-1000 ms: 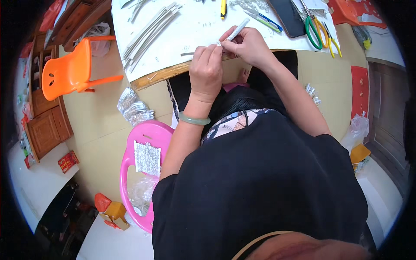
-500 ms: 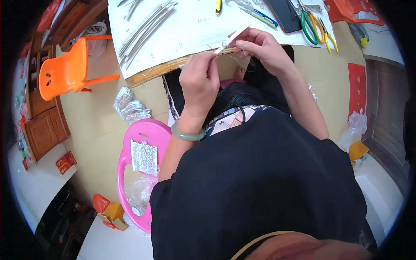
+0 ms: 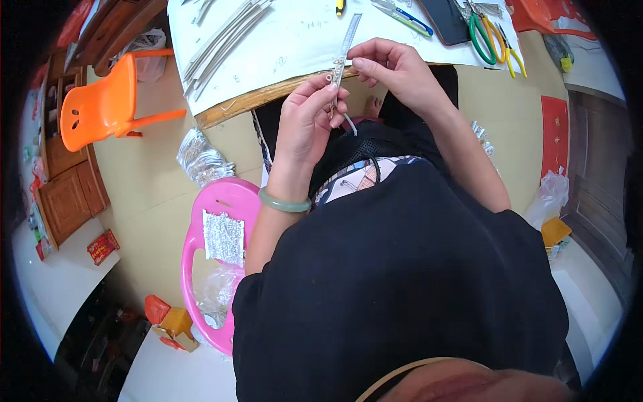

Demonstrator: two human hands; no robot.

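Furthest left of these things, an orange chair (image 3: 100, 104) stands away from both hands. Right of it, a silvery bundle (image 3: 201, 157) lies on the floor (image 3: 144, 221), and a pink chair (image 3: 231, 194) bears a card of silvery trim (image 3: 224, 238). Above these, on the worktop (image 3: 295, 40), a sheaf of loose strips (image 3: 224, 43) lies out of hand and looks unworked.

In the middle, the pale strip (image 3: 350, 33) is held up at the near edge of the worktop, its top tilted right. It seems part-worked: small beadlike pieces (image 3: 337, 63) sit along its lower stretch, while the top looks plain. Whether they are fixed, and how much remains, I cannot tell. A narrow grey end (image 3: 351, 125) hangs below, perhaps part of it.

The left hand (image 3: 307, 114) comes up past the pink chair, thumb uppermost, its fingers clamped on the pale strip. The right hand (image 3: 402, 74) reaches in from the lower right, wrist bent inward, index finger and thumb curled just beside the strip; whether they meet or pinch something thin cannot be told.

Beyond lie a dark phone (image 3: 447, 23), scissors (image 3: 481, 41) and yellow-handled pliers (image 3: 514, 63), all unheld
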